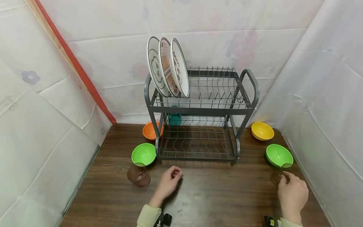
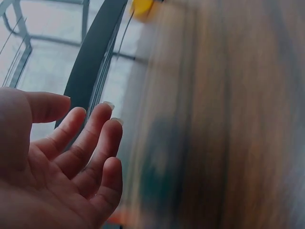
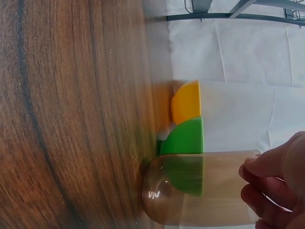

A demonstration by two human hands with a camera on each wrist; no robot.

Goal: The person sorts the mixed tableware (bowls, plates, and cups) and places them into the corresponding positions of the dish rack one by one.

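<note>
My right hand (image 1: 293,190) is at the right, its thumb and forefinger pinching the rim of a see-through brown glass (image 3: 190,191). The glass stands upright on the table, just in front of a green bowl (image 1: 279,155). My left hand (image 1: 168,182) hovers over the table in front of the dish rack (image 1: 198,111), its fingers loosely curled and nothing in them. To its left stands another brown glass (image 1: 139,176), close to a second green bowl (image 1: 143,154). The left wrist view shows the palm (image 2: 52,186) with the fingers bent and apart.
Three patterned plates (image 1: 180,67) stand on edge at the left of the rack's upper tier. A teal cup (image 1: 175,119) shows through the lower tier. An orange bowl (image 1: 152,130) is at the rack's left, a yellow bowl (image 1: 262,131) at its right. White cloth (image 1: 326,126) walls surround the table.
</note>
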